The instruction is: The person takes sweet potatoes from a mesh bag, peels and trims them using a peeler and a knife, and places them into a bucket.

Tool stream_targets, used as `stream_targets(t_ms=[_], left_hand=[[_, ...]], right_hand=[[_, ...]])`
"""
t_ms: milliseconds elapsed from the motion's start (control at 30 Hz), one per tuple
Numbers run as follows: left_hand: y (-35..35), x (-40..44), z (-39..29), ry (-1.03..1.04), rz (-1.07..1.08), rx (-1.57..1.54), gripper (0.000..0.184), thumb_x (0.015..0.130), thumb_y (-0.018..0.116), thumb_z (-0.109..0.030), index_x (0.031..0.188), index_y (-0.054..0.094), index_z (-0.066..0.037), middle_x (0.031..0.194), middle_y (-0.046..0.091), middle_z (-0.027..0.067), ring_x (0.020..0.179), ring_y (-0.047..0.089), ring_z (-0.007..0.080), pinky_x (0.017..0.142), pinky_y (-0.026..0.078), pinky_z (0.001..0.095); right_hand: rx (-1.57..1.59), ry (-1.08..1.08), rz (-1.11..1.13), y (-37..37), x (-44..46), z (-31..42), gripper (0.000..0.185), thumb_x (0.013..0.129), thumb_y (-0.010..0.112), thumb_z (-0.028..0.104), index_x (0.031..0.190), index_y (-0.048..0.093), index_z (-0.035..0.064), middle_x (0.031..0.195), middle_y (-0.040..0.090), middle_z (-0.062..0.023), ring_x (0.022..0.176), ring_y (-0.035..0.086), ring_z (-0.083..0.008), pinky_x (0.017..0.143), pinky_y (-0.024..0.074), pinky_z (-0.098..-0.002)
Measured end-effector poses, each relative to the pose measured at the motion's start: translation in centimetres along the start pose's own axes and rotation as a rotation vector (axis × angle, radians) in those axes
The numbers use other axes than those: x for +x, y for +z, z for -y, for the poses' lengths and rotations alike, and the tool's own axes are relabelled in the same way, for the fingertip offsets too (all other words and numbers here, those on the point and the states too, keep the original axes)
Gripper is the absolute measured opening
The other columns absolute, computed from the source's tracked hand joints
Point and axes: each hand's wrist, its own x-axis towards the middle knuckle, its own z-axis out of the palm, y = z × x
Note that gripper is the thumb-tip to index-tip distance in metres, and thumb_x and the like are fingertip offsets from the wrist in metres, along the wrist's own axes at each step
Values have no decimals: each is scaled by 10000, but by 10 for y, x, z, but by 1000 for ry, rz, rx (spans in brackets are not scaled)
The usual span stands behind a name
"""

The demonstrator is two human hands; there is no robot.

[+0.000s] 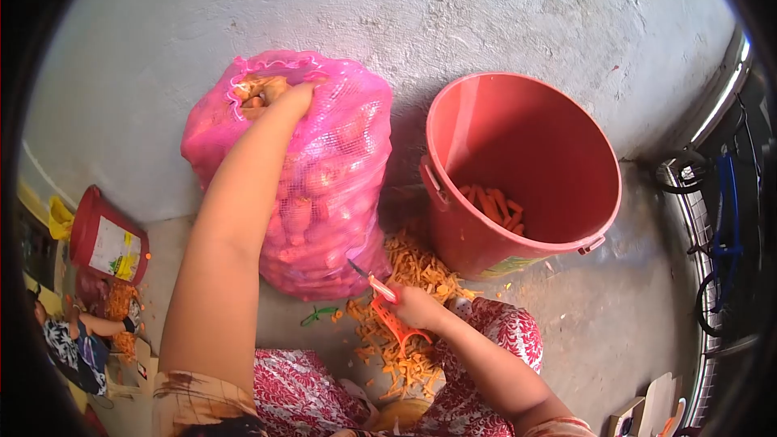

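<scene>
A tall pink mesh sack (332,162), bulging with carrots, stands upright against the wall. My left hand (296,99) is at its open mouth; the fingers are bent out of sight, so their grip is hidden. Low in front of the sack, my right hand (415,308) is closed around a small knife (382,287) with a pale and red handle, its dark blade pointing up and left. An orange plastic tool (394,325), perhaps a peeler, shows under the same hand. Orange peelings (421,271) lie on the floor around and below it.
Right of the sack stands a big red bucket (526,247) with several peeled carrots (494,209) inside. A green tie (319,316) lies on the floor. At left are a smaller red bucket (85,231) and another person (77,340); bicycle wheels (692,194) edge the right side.
</scene>
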Motion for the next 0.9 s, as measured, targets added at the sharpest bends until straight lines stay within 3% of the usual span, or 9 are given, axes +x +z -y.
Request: stream_targets(t_ms=[167, 600, 733, 867, 900], left_hand=[[14, 16, 15, -172, 46, 39, 259, 792, 488, -197, 977, 565, -33, 825, 603, 76, 739, 554, 187, 707, 424, 333], [14, 20, 14, -235, -84, -5, 270, 793, 497, -231, 923, 555, -2, 768, 604, 111, 700, 575, 159, 633, 447, 322], [-30, -10, -3, -263, -285, -44, 279, 794, 500, -242, 907, 552, 8, 750, 604, 122, 687, 581, 151, 611, 454, 319], [-106, -68, -31, -282, -654, -51, 327, 805, 499, -309, 902, 551, -1, 796, 593, 126, 737, 570, 133, 578, 459, 317], [-127, -86, -40, -280, -758, -48, 350, 811, 499, -340, 904, 551, -8, 823, 587, 125, 765, 563, 127, 567, 460, 317]], right_hand=[[-46, 39, 4, -6, -5, -7, 232, 740, 499, 167, 922, 500, 22, 767, 562, -229, 756, 547, -373, 663, 420, -434], [-109, 97, 5, -11, 3, -18, 241, 735, 506, 186, 931, 519, 46, 780, 575, -214, 772, 558, -355, 677, 427, -424], [-16, 141, 4, -18, -3, -15, 235, 728, 507, 189, 924, 552, 68, 799, 584, -196, 777, 565, -340, 681, 432, -404], [-48, 140, -44, -16, -3, -18, 230, 705, 527, 173, 902, 557, 58, 798, 589, -185, 782, 565, -336, 680, 435, -389], [-84, 138, -49, -16, -3, -18, 232, 713, 531, 170, 914, 556, 56, 788, 592, -173, 763, 572, -300, 668, 436, -366]])
